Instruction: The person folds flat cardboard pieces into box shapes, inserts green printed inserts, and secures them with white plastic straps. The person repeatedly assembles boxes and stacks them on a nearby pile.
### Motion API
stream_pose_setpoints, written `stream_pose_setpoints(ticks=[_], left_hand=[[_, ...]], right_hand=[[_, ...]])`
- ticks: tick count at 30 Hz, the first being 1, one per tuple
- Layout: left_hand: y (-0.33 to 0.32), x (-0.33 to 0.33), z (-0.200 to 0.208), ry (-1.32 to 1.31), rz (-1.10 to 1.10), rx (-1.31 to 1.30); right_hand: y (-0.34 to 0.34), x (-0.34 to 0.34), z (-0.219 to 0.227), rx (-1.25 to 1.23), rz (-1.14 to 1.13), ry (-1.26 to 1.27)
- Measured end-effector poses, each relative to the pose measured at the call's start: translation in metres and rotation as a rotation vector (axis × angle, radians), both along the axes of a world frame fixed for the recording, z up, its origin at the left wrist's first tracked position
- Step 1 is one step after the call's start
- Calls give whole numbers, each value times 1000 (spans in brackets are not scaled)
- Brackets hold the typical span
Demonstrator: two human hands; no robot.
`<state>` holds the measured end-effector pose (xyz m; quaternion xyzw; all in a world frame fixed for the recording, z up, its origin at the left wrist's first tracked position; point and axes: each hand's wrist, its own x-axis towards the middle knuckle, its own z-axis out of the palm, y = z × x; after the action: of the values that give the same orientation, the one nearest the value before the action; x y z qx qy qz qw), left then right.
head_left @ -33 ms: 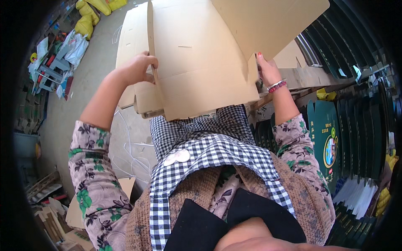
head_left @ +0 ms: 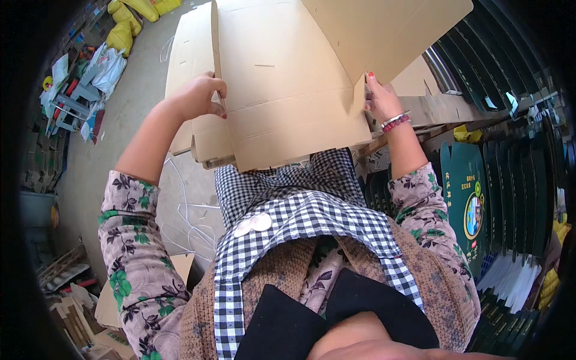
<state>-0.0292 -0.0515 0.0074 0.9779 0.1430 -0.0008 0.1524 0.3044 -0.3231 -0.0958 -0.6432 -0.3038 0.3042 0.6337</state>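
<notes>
A partly folded brown cardboard box (head_left: 288,78) lies in front of me, its plain inner side up. One side panel stands along its left, and a large panel (head_left: 390,30) rises at the upper right. My left hand (head_left: 195,99) pinches the left side's folded edge between thumb and fingers. At the right near corner, my right hand (head_left: 383,101) has its thumb and fingers on a small folded flap (head_left: 359,99). Part of its grip is hidden by that flap.
Dark green printed cartons (head_left: 465,198) stand packed in rows at my right. A wooden board (head_left: 444,111) extends beyond the right hand. Loose white straps (head_left: 189,222) lie on the floor at left; yellow sacks (head_left: 121,37) sit at the far left.
My right hand has shifted slightly at the small flap, which now leans a little differently. The left hand keeps its hold in the same place.
</notes>
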Motion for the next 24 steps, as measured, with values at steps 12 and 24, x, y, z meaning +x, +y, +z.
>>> stream_pose_setpoints(ticks=[12,24], left_hand=[[-92,-14,-82,-393,308,247],[-86,-39,-43,-363,194,-100]], right_hand=[[17,-48,13,325,-80,509],[-14,-14,12,-9,200,79]])
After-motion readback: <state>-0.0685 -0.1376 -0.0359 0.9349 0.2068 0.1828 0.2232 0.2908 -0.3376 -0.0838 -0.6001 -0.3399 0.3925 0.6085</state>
